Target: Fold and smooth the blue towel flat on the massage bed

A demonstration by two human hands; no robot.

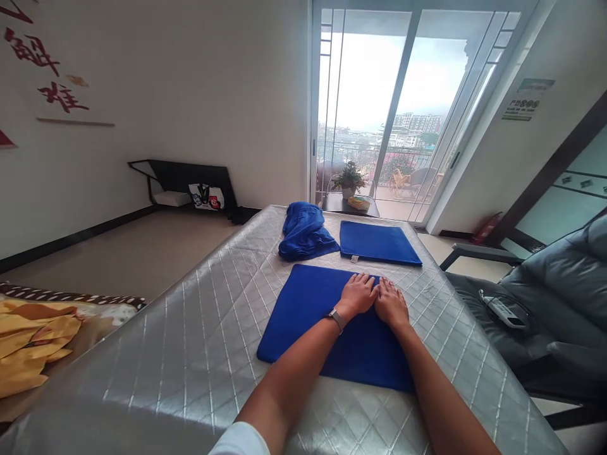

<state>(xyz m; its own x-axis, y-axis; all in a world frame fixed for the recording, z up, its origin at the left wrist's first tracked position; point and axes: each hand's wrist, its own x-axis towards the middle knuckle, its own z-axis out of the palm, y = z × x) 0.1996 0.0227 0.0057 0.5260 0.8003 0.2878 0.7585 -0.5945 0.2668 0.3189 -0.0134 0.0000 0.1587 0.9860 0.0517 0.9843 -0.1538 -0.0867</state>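
A folded blue cloth lies flat on the silver quilted mattress in front of me. My left hand, with a banded watch on its wrist, rests palm down on the cloth's far part, fingers stretched out. Right beside it, my right hand presses flat near the far right edge, fingers also extended. The two hands touch or nearly touch. Beyond them sits a second folded blue cloth with a small white tag. To its left is a crumpled blue cloth.
A dark padded armchair with a white power strip stands on the right. Yellow fabric lies at the lower left. Past the mattress's far end, a small table holds a potted plant before the sliding glass door.
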